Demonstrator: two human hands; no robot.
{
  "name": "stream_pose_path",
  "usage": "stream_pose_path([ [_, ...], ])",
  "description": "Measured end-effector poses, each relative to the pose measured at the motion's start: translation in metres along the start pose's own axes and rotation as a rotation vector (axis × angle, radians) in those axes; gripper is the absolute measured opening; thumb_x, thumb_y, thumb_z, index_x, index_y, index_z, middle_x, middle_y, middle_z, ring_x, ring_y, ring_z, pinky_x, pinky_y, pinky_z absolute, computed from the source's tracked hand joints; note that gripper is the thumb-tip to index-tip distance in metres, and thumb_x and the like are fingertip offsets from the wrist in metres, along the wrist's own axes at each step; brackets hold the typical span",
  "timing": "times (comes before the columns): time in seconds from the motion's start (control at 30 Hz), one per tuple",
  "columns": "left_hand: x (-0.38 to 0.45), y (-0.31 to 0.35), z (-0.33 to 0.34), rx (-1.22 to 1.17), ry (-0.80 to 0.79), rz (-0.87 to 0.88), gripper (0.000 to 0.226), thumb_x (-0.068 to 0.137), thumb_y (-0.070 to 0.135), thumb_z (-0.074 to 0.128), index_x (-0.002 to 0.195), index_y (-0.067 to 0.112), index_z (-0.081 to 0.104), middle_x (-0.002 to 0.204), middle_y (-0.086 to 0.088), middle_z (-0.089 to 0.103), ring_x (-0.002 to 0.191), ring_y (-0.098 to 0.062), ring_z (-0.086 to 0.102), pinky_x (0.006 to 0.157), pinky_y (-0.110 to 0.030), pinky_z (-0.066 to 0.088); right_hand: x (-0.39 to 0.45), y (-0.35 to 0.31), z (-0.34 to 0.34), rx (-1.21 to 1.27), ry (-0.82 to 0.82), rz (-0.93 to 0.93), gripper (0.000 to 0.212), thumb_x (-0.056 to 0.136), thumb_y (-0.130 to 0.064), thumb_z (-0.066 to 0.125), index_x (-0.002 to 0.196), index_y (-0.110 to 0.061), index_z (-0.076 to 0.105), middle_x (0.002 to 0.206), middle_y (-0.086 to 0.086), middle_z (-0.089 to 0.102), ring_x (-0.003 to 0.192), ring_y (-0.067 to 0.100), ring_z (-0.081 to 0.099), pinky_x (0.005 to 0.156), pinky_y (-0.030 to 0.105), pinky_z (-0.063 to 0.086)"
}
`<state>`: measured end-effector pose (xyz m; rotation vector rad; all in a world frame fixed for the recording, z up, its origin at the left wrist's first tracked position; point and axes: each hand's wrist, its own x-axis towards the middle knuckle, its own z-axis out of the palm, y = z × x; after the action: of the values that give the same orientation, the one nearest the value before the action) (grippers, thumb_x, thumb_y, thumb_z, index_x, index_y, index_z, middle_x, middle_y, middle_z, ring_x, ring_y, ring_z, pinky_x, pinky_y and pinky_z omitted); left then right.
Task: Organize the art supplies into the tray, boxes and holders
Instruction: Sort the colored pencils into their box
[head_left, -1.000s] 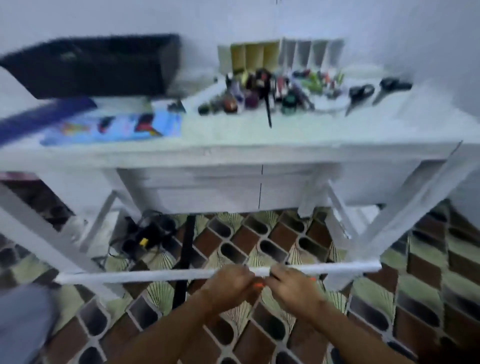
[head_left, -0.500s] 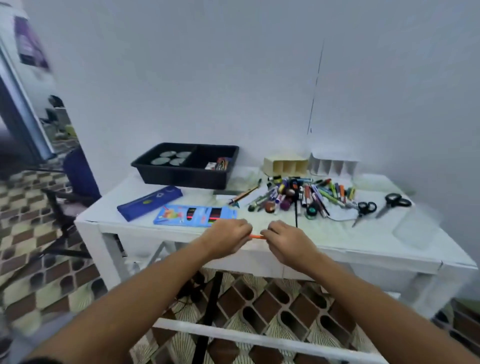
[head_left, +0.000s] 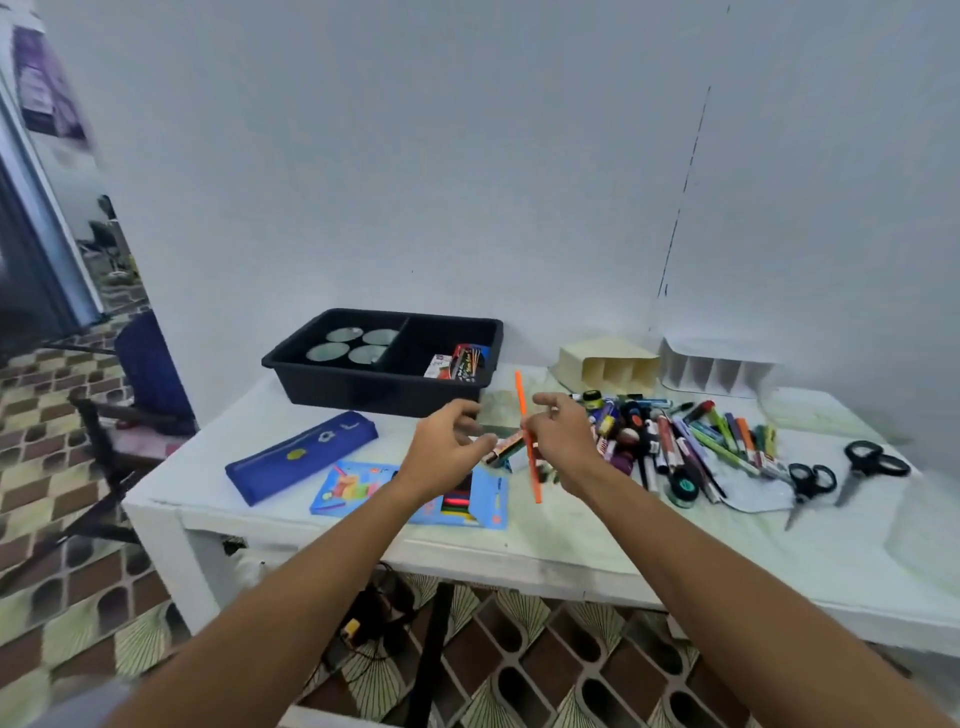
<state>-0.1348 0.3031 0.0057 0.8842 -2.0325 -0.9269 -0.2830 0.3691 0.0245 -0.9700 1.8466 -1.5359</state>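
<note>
My right hand (head_left: 563, 441) pinches an orange pencil (head_left: 522, 405) that stands nearly upright above the white table (head_left: 571, 545). My left hand (head_left: 447, 449) hovers just left of it with loosely curled fingers and holds nothing. A black tray (head_left: 332, 387) with round discs and small boxes stands at the back. A cream holder (head_left: 605, 364) and a white holder (head_left: 717, 364) lie on their sides at the back right. In front of them lies a heap of pens and markers (head_left: 675, 441).
A blue pencil case (head_left: 301, 457) and a light blue pencil box (head_left: 363, 488) lie at the front left. Two black scissors (head_left: 810, 483) (head_left: 872, 465) lie at the right. A chair (head_left: 135, 410) stands left of the table, over a patterned floor.
Both hands rose from below the table to above it. The left hand let go of the orange pencil, and the right hand turned it from level to nearly upright.
</note>
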Motion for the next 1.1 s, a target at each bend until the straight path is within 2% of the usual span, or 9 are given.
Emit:
stream_pose_path([
  [0.23,0.058,-0.049,-0.020,-0.051,-0.185,-0.038,0.016,0.083,0.014,0.075,0.095,0.018,0.065,0.077,-0.002,0.070,0.060,-0.010,0.067,0.049,-0.030,0.055,0.055,-0.004,0.058,0.476,-0.009,0.240,0.012,0.096,0.007,0.045,0.094,-0.001,0.053,0.075,0.016,0.059,0.072,0.027,0.066,0.064,0.040,0.059],
  [0.37,0.082,-0.081,-0.040,0.092,-0.190,-0.043,0.008,0.086,0.009,0.070,0.094,0.011,0.073,0.076,-0.006,0.071,0.061,-0.017,0.068,0.054,-0.035,0.059,0.071,0.005,0.073,0.316,-0.011,0.267,0.006,0.091,0.001,0.058,0.086,-0.001,0.059,0.076,0.017,0.065,0.062,0.025,0.065,0.055,0.033,0.055],
  [0.43,0.088,-0.093,-0.050,0.157,-0.203,-0.036,0.010,0.087,0.010,0.070,0.096,0.010,0.074,0.077,-0.002,0.071,0.062,-0.018,0.068,0.055,-0.031,0.058,0.078,0.012,0.073,0.036,0.095,0.120,0.012,0.086,-0.005,0.067,0.076,-0.007,0.060,0.072,0.011,0.065,0.058,0.021,0.060,0.052,0.031,0.049],
  [0.5,0.091,-0.103,-0.060,0.219,-0.236,-0.018,0.011,0.087,0.012,0.071,0.097,0.012,0.075,0.080,0.002,0.070,0.066,-0.014,0.067,0.059,-0.028,0.057,0.085,0.021,0.071,-0.362,0.184,-0.270,0.007,0.083,-0.010,0.069,0.079,-0.013,0.064,0.076,0.006,0.066,0.067,0.018,0.058,0.061,0.033,0.050],
  [0.57,0.091,-0.109,-0.067,0.288,-0.286,0.023,0.014,0.087,0.014,0.070,0.100,0.013,0.076,0.085,0.003,0.071,0.070,-0.010,0.065,0.068,-0.029,0.057,0.091,0.025,0.070,-0.740,0.076,-0.708,0.014,0.080,-0.010,0.069,0.095,-0.013,0.070,0.089,0.004,0.068,0.083,0.020,0.061,0.072,0.034,0.052],
  [0.63,0.090,-0.110,-0.071,0.336,-0.344,0.066,0.017,0.088,0.015,0.070,0.104,0.013,0.075,0.091,0.001,0.073,0.076,-0.009,0.064,0.075,-0.030,0.057,0.095,0.025,0.076,-0.972,-0.194,-0.842,0.032,0.081,-0.014,0.072,0.113,-0.012,0.069,0.106,0.005,0.069,0.100,0.024,0.061,0.085,0.036,0.049],
  [0.77,0.086,-0.113,-0.071,0.325,-0.381,0.092,0.020,0.089,0.016,0.069,0.107,0.012,0.075,0.095,0.000,0.073,0.080,-0.009,0.064,0.079,-0.030,0.056,0.090,0.024,0.094,-1.168,-0.475,-0.658,0.026,0.096,-0.021,0.054,0.121,-0.017,0.062,0.108,0.003,0.066,0.099,0.021,0.061,0.076,0.027,0.043],
  [0.93,0.077,-0.132,-0.073,0.394,-0.349,0.057,0.050,0.086,0.029,0.072,0.132,0.015,0.057,0.115,0.001,0.065,0.093,-0.009,0.060,0.081,-0.026,0.053,0.091,0.033,0.088,-1.126,-0.537,-0.263,0.019,0.092,-0.004,0.050,0.101,-0.008,0.066,0.095,0.010,0.064,0.083,0.022,0.060,0.066,0.027,0.045],
  [1.1,0.058,-0.154,-0.076,0.521,-0.503,0.069,0.077,0.082,0.052,0.070,0.143,0.015,0.043,0.138,-0.001,0.052,0.123,-0.014,0.047,0.100,-0.026,0.038,0.092,0.030,0.062,-0.248,-0.492,0.308,0.012,0.092,0.007,0.049,0.090,0.000,0.058,0.081,0.019,0.066,0.068,0.028,0.067,0.070,0.041,0.059],
])
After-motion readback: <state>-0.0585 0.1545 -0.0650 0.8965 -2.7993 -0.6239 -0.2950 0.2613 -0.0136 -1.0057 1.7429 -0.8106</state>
